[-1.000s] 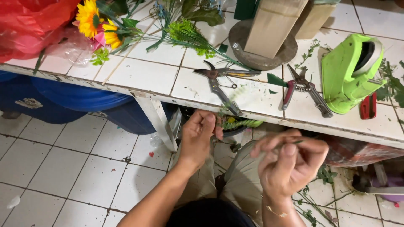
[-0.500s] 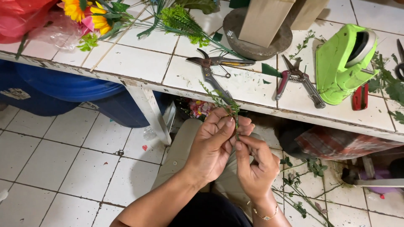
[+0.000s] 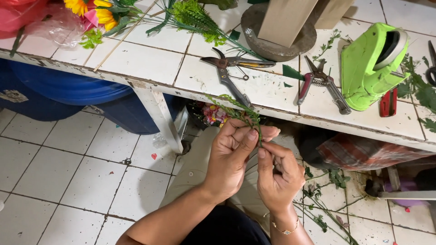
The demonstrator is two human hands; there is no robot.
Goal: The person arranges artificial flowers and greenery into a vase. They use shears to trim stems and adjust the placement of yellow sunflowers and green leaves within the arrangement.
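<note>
My left hand (image 3: 236, 156) and my right hand (image 3: 277, 174) meet in front of me, below the edge of the white tiled table (image 3: 150, 68). Both pinch a thin green leafy sprig (image 3: 238, 111) that rises up and to the left from my fingers. The left thumb and fingers close on the stem; the right fingertips hold it just below. Directly above the sprig, on the table, lie grey pruning shears (image 3: 229, 72).
Red-handled pliers (image 3: 320, 84) and a lime green tape dispenser (image 3: 372, 66) lie at the right. Yellow flowers (image 3: 93, 11) and green fern stems (image 3: 195, 18) lie at the back left. A round stone base with a post (image 3: 279, 27) stands behind. Blue tubs (image 3: 68, 90) sit under the table.
A second ago my hands were apart, the left low near my lap and the right raised. They came together on the sprig and now hold it slightly higher.
</note>
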